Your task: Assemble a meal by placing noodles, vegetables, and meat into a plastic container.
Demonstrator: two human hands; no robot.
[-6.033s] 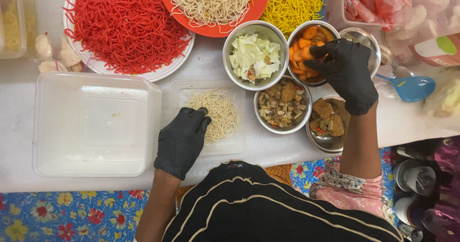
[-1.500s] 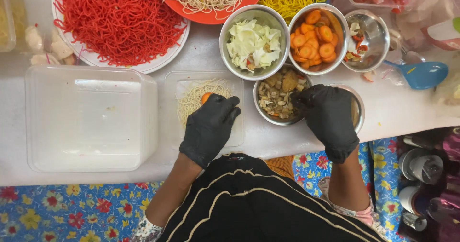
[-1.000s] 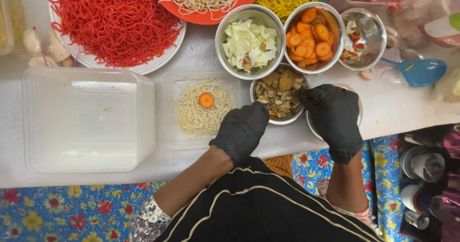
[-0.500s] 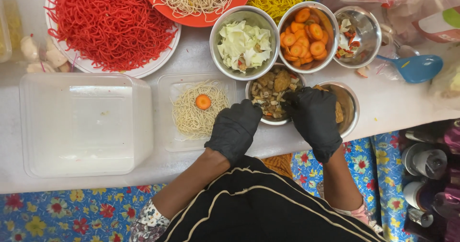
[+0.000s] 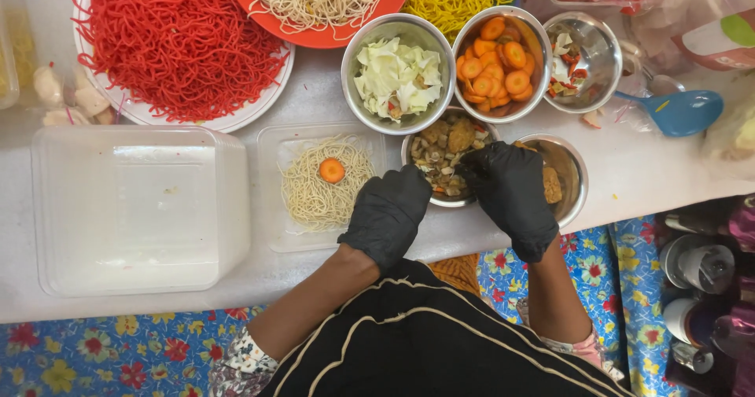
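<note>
the clear tray [image 5: 277, 208] of pale noodles with one carrot slice [image 5: 332, 170] sits on the table [image 5: 645, 177]. both gloved hands, left [image 5: 389, 215] and right [image 5: 507, 189], reach into the brown topping bowl [image 5: 415, 134]; grip hidden. the step looks like gathering topping.

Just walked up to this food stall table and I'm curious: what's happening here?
A person in black gloves is working over small steel bowls. Both the left hand and the right hand are at the bowl of brown chopped pieces. Beside them, a clear plastic tray holds pale noodles topped with one carrot slice. Bowls of cabbage and sliced carrots stand behind.
</note>
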